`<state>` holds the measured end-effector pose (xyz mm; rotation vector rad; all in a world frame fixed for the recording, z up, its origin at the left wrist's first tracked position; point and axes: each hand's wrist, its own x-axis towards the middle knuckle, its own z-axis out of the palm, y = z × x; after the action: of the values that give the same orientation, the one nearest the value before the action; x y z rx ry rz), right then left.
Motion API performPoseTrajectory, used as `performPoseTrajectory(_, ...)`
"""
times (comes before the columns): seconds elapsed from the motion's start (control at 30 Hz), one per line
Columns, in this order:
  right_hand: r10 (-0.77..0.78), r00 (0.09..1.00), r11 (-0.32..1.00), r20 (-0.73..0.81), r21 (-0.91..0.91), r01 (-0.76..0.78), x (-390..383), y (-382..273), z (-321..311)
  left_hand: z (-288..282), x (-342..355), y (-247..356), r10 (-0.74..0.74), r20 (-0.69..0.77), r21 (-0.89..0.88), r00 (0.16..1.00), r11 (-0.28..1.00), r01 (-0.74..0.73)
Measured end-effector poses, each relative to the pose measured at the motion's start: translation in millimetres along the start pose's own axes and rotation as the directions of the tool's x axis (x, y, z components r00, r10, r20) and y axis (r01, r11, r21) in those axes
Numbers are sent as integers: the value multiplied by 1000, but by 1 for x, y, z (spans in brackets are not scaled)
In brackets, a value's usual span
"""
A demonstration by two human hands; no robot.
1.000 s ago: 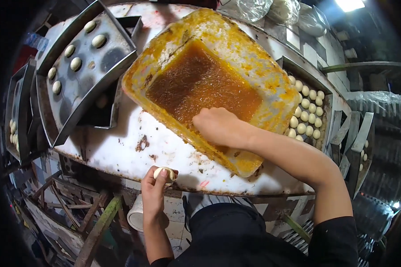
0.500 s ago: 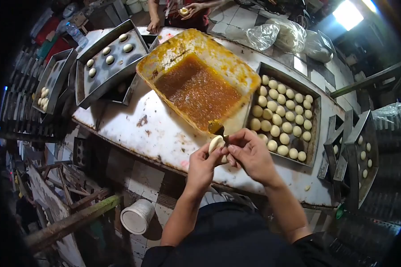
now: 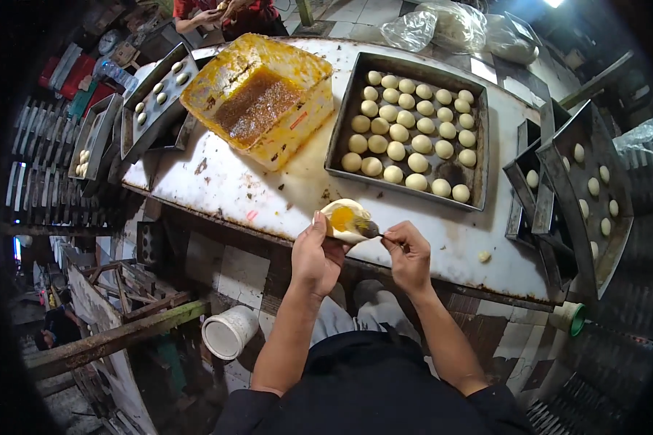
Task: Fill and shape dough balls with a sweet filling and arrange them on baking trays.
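Note:
My left hand (image 3: 318,257) holds a flattened round of pale dough (image 3: 331,214), thumb along its edge and fingers beneath. A smear of yellow-orange filling (image 3: 343,217) lies on the dough. In my right hand (image 3: 410,255) the thin handle of a dark spoon (image 3: 368,230) is pinched, its bowl against the dough's right side. Both hands are over the near edge of the table. Beyond them stands a filling-smeared plastic tub (image 3: 301,127), with orange-brown paste (image 3: 257,105) inside.
A metal tray (image 3: 453,174) of round dough balls (image 3: 396,151) sits right of the tub. Stacked trays with dough balls stand at the far left (image 3: 152,134) and right (image 3: 624,217). Across the table is another person (image 3: 228,18). A white bucket (image 3: 228,333) stands on the floor.
The view has shifted, so the tub appears farther left. The dough, seen edge-on before, now faces up with filling on it. The spoon has moved from upright to lying across the dough.

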<state>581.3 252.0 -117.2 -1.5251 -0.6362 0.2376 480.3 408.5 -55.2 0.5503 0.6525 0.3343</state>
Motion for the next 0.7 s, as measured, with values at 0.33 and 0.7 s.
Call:
performPoseTrajectory(0.33, 353, 917, 934, 187, -130, -333, -14, -9, -52, -16, -98, 11, -49, 261, 204, 964, 979, -5)
performPoseTrajectory(0.7, -174, 846, 955, 504, 296, 20, -169, -192, 98, -105, -310, 24, 399, 200, 516, 895, 734, -442)
